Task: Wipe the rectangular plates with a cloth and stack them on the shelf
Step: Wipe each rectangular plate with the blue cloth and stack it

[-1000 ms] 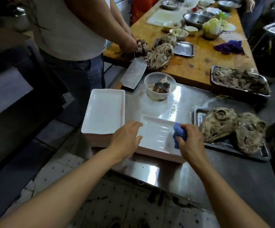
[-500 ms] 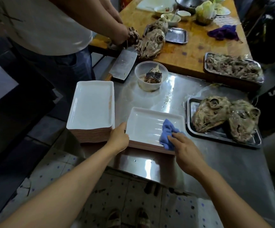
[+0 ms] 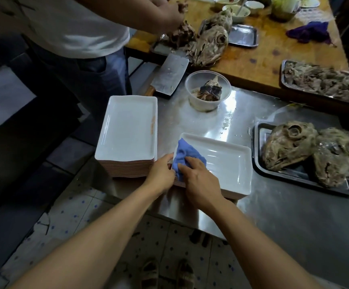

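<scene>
A white rectangular plate tops a short stack near the front edge of the steel table. A blue cloth lies bunched on the plate's left end. My right hand presses down on the cloth with its fingers over it. At the plate's left corner, my left hand holds the rim, its fingers touching the cloth. To the left stands a taller stack of white rectangular plates, with a reddish smear along the top plate's right rim.
Another person stands at the left, handling meat on the wooden table. A cleaver and a plastic tub sit behind the plates. A metal tray with two cooked animal heads lies to the right.
My right hand has swept the blue cloth across the plate from its right end to its left end. My left hand stays at the plate's left corner.
</scene>
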`<state>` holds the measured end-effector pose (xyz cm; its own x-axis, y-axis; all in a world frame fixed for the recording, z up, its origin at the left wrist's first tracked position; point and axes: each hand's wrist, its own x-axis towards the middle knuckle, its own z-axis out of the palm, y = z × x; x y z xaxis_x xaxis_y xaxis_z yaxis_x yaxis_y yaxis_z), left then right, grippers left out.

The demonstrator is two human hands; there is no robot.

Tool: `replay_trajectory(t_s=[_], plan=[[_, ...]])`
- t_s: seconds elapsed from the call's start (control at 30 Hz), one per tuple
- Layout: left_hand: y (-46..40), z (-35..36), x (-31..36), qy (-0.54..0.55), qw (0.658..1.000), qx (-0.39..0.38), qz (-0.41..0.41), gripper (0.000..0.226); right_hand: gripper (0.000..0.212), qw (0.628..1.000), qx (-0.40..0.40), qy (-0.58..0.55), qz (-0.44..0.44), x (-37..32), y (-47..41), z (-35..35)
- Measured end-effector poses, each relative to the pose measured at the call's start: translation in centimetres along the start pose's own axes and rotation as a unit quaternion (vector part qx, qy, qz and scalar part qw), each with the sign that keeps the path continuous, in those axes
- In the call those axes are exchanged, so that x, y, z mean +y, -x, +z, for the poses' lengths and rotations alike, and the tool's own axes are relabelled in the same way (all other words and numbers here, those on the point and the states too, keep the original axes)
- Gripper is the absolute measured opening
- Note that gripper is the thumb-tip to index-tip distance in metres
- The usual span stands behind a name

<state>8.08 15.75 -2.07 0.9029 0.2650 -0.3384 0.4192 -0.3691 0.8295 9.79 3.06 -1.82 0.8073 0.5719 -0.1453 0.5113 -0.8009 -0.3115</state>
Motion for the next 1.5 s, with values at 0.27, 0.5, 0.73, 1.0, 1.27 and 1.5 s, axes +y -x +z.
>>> replay_trajectory(t_s=[0.27,0.5,0.73,1.0,1.27,1.5], plan=[[-0.3,0.5,-0.1,-0.013,1.000,0.012,-0.019,0.050,0.040,0.997,0.052,0.050,0.017,1.9,-4.2,-1.1],[-0.3,0.5,-0.1,-0.032,0.999,0.010,-0.024,0.058,0.032,0.990,0.098,0.087,0.054,6.6,-2.5,-2.7],[0.0,1.3,-0.1,-0.043,0.999,0.014,-0.029,0.059,0.030,0.981,0.070,0.142,0.111,10.6,1.7,-3.9],[0.3,1.7,-0.2,-0.034,0.998,0.040,-0.018,0.055,0.022,0.995,-0.009,0.047,0.082,8.4,5.1,-3.1],[0.4,1.5,0.1,-0.016,0.999,0.043,0.009,0.052,0.035,0.999,-0.005,-0.047,0.021,2.3,2.5,-1.1],[0.2,1.7,0.2,-0.050,0.997,0.056,-0.014,0.055,0.047,0.995,0.029,0.076,0.058,5.5,5.7,-1.7]])
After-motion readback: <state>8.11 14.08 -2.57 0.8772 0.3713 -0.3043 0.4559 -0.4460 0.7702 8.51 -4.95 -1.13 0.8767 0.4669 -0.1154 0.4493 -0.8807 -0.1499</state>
